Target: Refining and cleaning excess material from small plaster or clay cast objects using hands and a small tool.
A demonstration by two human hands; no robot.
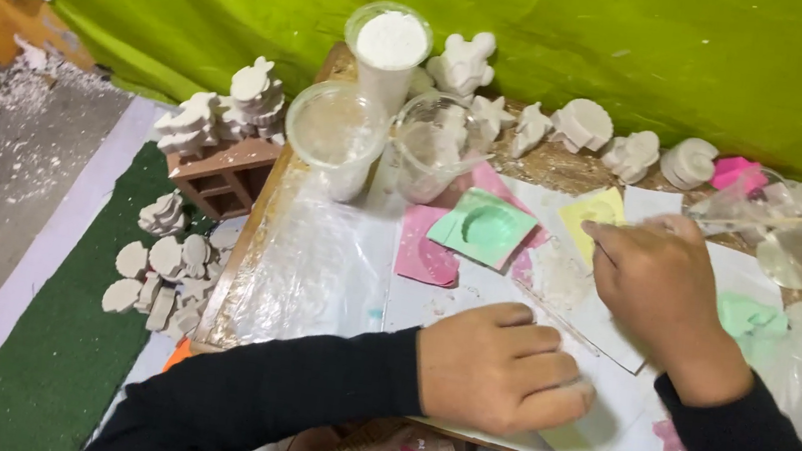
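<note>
Table (335, 278) crowded; left hand (500, 368) curled on paper (588, 438) near edge; right hand (661, 285) fingers pinched, contents unclear.

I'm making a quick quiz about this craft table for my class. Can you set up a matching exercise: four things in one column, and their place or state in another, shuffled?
Things:
1. tall cup of white powder
2. green mould
3. left hand
4. right hand

Places or states:
A. closed in a loose fist, resting on the white sheets
B. at the back edge of the table, by the green cloth
C. lying on pink sheets, hollow side up
D. next to the yellow mould

Pairs: 1-B, 2-C, 3-A, 4-D
</note>
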